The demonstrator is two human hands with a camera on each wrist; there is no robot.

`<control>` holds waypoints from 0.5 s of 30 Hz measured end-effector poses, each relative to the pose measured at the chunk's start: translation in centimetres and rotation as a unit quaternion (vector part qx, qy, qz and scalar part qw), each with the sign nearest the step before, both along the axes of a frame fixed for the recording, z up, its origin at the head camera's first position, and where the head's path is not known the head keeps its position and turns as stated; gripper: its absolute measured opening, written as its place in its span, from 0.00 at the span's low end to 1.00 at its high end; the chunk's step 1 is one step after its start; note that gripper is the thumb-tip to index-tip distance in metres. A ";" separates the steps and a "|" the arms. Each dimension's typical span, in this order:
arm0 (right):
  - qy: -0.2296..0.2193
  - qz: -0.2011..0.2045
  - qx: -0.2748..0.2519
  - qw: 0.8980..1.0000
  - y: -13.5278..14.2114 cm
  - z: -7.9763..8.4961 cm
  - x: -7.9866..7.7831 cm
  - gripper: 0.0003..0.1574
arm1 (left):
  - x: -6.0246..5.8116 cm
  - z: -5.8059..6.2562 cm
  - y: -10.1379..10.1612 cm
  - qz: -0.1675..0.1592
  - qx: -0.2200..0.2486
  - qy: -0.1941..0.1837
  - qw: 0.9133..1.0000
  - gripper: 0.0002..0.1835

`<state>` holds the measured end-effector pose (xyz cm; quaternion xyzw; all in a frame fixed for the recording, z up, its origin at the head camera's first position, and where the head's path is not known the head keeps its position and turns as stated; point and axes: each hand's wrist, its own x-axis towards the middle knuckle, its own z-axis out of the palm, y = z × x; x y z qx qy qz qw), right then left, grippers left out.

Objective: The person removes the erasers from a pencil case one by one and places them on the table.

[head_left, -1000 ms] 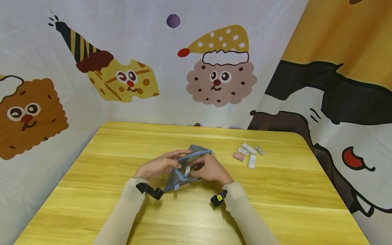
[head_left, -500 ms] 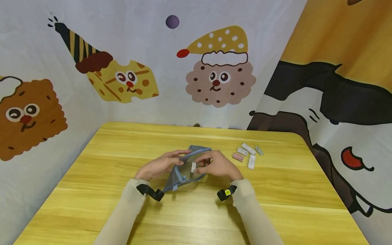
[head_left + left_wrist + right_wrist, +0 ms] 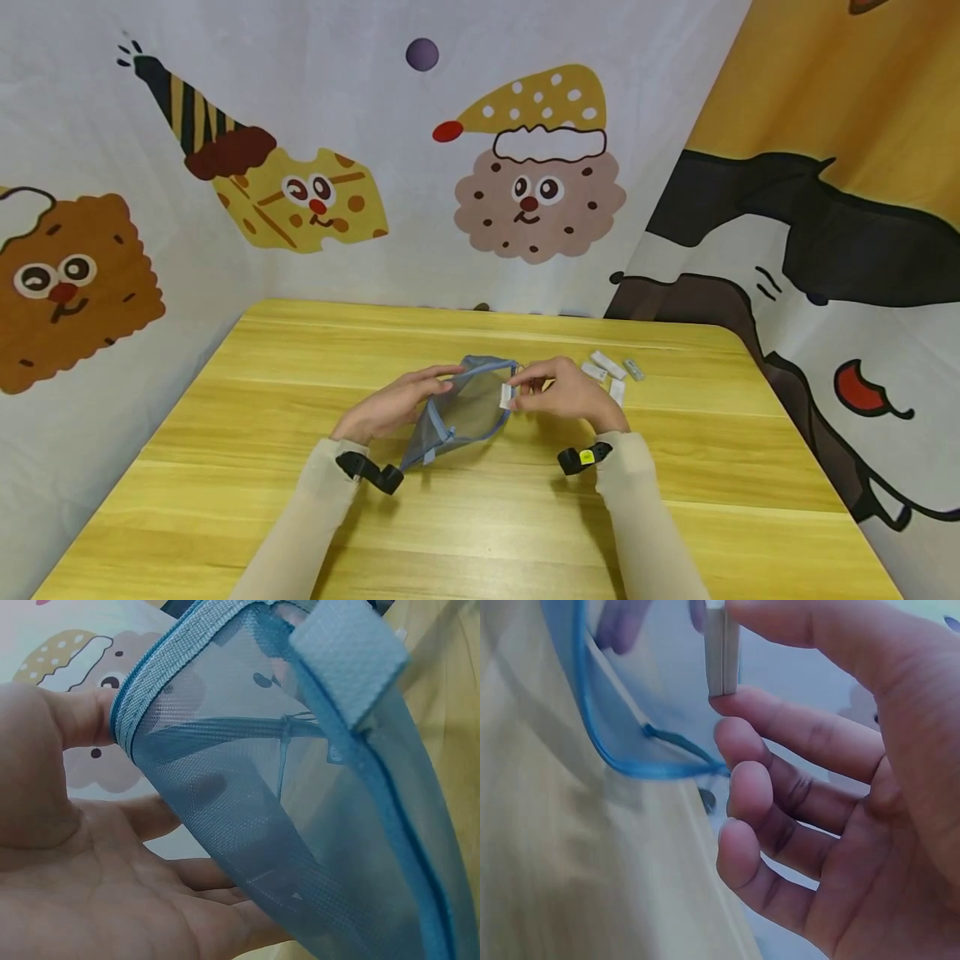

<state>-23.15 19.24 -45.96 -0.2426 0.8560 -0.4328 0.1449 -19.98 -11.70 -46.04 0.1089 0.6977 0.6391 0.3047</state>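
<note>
A blue mesh zipper pouch (image 3: 468,404) stands with its mouth spread wide over the table. My left hand (image 3: 392,406) grips the pouch's left rim; in the left wrist view the thumb (image 3: 86,716) lies at the zipper edge and the other fingers are behind the mesh. At the right side of the mouth, my right hand (image 3: 562,389) pinches a small white rectangular block (image 3: 506,396) between thumb and forefinger. The right wrist view shows a seam down the block's edge (image 3: 722,656), and the other fingers loosely curled. Its exact kind cannot be told.
Beyond my right hand lie several small blocks: white ones (image 3: 608,364) and a greyish one (image 3: 633,369). The wooden table (image 3: 465,533) meets a cartoon-print curtain (image 3: 330,279) at the back. Black cameras sit on both wrists.
My right hand has drawn the white block from inside the pouch and moved right, now covering the pink block on the table. The left hand has stayed on the pouch.
</note>
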 end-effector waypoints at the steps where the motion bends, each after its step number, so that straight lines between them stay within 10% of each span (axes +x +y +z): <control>1: 0.001 -0.006 0.001 1.000 0.3 0.1 -0.1 0.18 | 0.0 0.0 0.0 0.000 0.000 0.001 1.000 0.32; 15: -0.003 -0.095 0.011 0.995 4.6 0.0 -0.8 0.22 | -0.1 -0.1 0.0 0.002 0.009 -0.003 1.000 0.31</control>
